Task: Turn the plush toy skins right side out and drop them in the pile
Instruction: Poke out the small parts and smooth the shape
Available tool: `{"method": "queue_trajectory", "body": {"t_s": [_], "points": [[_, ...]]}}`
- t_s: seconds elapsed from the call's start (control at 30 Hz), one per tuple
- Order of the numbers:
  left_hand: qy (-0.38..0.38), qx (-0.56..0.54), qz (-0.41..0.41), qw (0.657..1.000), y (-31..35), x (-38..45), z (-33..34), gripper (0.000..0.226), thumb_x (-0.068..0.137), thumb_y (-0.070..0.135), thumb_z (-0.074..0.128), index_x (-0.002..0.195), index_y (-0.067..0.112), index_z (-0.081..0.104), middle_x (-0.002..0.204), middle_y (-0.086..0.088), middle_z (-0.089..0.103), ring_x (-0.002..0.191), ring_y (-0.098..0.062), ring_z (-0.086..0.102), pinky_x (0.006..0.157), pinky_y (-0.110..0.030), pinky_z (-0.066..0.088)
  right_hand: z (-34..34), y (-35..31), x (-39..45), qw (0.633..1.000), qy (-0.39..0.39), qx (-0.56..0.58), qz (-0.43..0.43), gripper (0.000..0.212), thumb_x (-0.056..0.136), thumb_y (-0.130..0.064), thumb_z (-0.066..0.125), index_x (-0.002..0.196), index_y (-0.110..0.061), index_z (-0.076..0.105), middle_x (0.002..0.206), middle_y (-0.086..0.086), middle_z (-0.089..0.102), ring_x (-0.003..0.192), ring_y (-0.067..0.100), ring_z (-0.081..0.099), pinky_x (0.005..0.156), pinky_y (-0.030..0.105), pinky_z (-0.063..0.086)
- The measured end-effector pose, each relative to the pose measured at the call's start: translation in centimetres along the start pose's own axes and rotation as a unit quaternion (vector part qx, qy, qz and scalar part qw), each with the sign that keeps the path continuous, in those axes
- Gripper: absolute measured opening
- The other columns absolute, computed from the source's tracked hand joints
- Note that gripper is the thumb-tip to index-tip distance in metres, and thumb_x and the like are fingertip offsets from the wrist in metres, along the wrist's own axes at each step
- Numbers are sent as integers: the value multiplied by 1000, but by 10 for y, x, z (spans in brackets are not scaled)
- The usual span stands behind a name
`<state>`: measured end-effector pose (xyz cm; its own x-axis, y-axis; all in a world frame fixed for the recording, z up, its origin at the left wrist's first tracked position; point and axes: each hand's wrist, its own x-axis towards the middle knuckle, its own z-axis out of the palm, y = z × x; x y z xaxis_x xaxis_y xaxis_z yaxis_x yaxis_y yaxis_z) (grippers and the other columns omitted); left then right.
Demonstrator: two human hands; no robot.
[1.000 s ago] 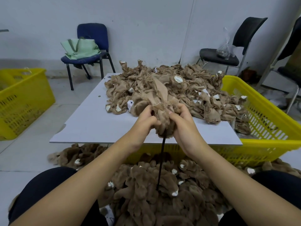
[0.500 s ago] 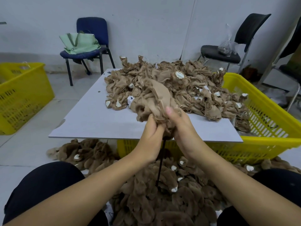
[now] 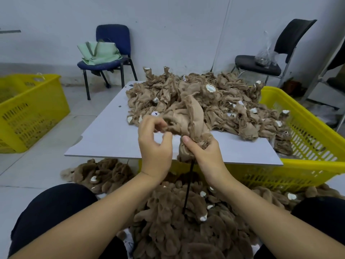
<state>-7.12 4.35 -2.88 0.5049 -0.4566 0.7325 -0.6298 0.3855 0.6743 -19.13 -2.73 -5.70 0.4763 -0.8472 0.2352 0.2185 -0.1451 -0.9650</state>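
I hold a tan, inside-out plush skin [image 3: 188,120] above the near edge of the white board [image 3: 112,139]. My right hand [image 3: 203,152] grips its bunched lower end, where furry brown fabric shows, around a thin black rod [image 3: 188,186] that stands up from below. My left hand [image 3: 155,144] pinches a fold of the skin's left side with curled fingers. A heap of inside-out skins [image 3: 224,101] covers the board behind. A pile of fluffy brown turned skins [image 3: 177,221] lies on the floor between my knees.
A yellow crate [image 3: 308,146] sits under and to the right of the board, another yellow crate [image 3: 28,113] stands at the left. A blue chair [image 3: 112,51] with a green bag and a black chair [image 3: 280,51] stand by the wall.
My left hand has moved left, off the bunched end, and now pinches the skin's side. The right hand still grips the skin over the rod. The view has tilted slightly.
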Motion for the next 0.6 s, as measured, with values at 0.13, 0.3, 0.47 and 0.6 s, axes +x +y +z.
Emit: {"method": "queue_trajectory", "body": {"t_s": [0.13, 0.3, 0.47, 0.6], "points": [[-113, 71, 72, 988, 3, 21, -5, 5, 89, 6, 66, 93, 5, 68, 103, -2, 61, 103, -15, 55, 90, -33, 44, 0, 0, -3, 999, -31, 1, -6, 28, 94, -27, 71, 122, -27, 67, 113, -6, 75, 107, 11, 70, 84, 21, 56], [-246, 60, -18, 967, 5, 10, 8, 36, 90, 33, 66, 119, 13, 72, 122, 13, 56, 126, -14, 46, 112, -51, 33, 3, 0, -5, 999, -41, 11, -19, 32, 99, -25, 64, 131, -23, 63, 121, -1, 72, 116, 16, 67, 92, 32, 57], [-267, 60, 67, 959, 2, 12, 7, 28, 90, 26, 67, 115, 15, 74, 107, 7, 52, 108, -18, 50, 96, -55, 40, -2, -10, -7, 996, -91, -21, -5, 28, 94, -28, 66, 112, -49, 67, 117, -11, 71, 113, 10, 67, 85, 23, 55], [-313, 66, 101, 942, -2, 12, 5, 24, 94, 21, 64, 113, 11, 74, 100, -2, 55, 97, -22, 54, 84, -55, 45, -13, -7, -8, 993, -106, -38, 40, 51, 81, -28, 72, 129, -33, 56, 117, -13, 69, 113, 8, 66, 84, 23, 56]]}}
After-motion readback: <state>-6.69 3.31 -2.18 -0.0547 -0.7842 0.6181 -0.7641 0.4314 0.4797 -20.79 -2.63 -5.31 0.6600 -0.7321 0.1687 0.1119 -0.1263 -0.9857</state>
